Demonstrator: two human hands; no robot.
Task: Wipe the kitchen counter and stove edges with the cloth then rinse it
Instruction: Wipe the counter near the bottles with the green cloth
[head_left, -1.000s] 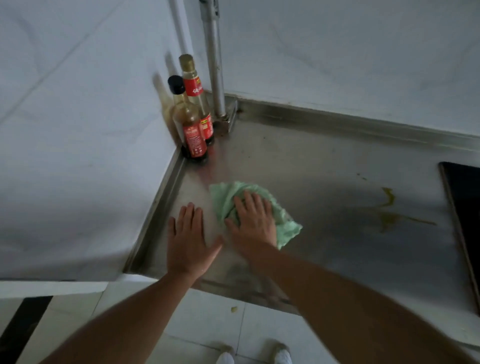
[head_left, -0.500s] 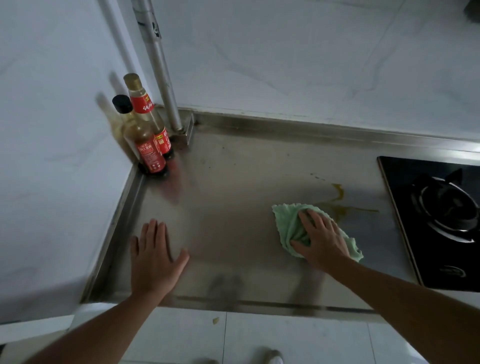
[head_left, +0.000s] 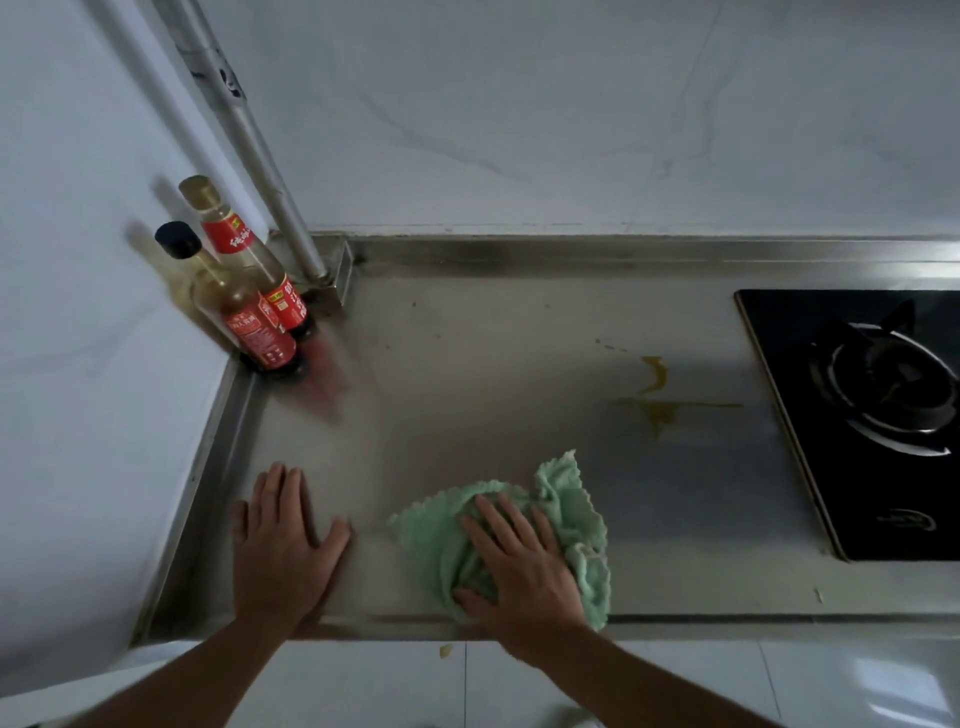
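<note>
Fingers (head_left: 506, 525) of the right hand (head_left: 519, 566) lie spread and flat on the green cloth (head_left: 576, 514), pressing it down rather than gripping it; the cloth sits bunched near the front edge of the steel tabletop (head_left: 493, 364), its scalloped hem sticking out past the fingertips and to the right. The left hand (head_left: 283, 545) rests released, palm flat on bare steel just to the left of the cloth, holding nothing. The cloth looks thin, light and floppy, probably a microfibre rag: it should slide easily on smooth metal and fold over on itself, so a flat palm over its middle suits wiping, while gathering the loose folds into a fist would suit lifting and rinsing. Beyond the cloth, a yellowish stain (head_left: 657, 405) marks the steel, apart from the cloth and not yet wiped. To the right is the black glass stove (head_left: 779, 364), with a small logo near its front edge too blurred to read. In the back left corner stand two sauce bottles (head_left: 260, 332) with red labels; their print is not legible. A metal pipe (head_left: 270, 192) rises behind them.
</note>
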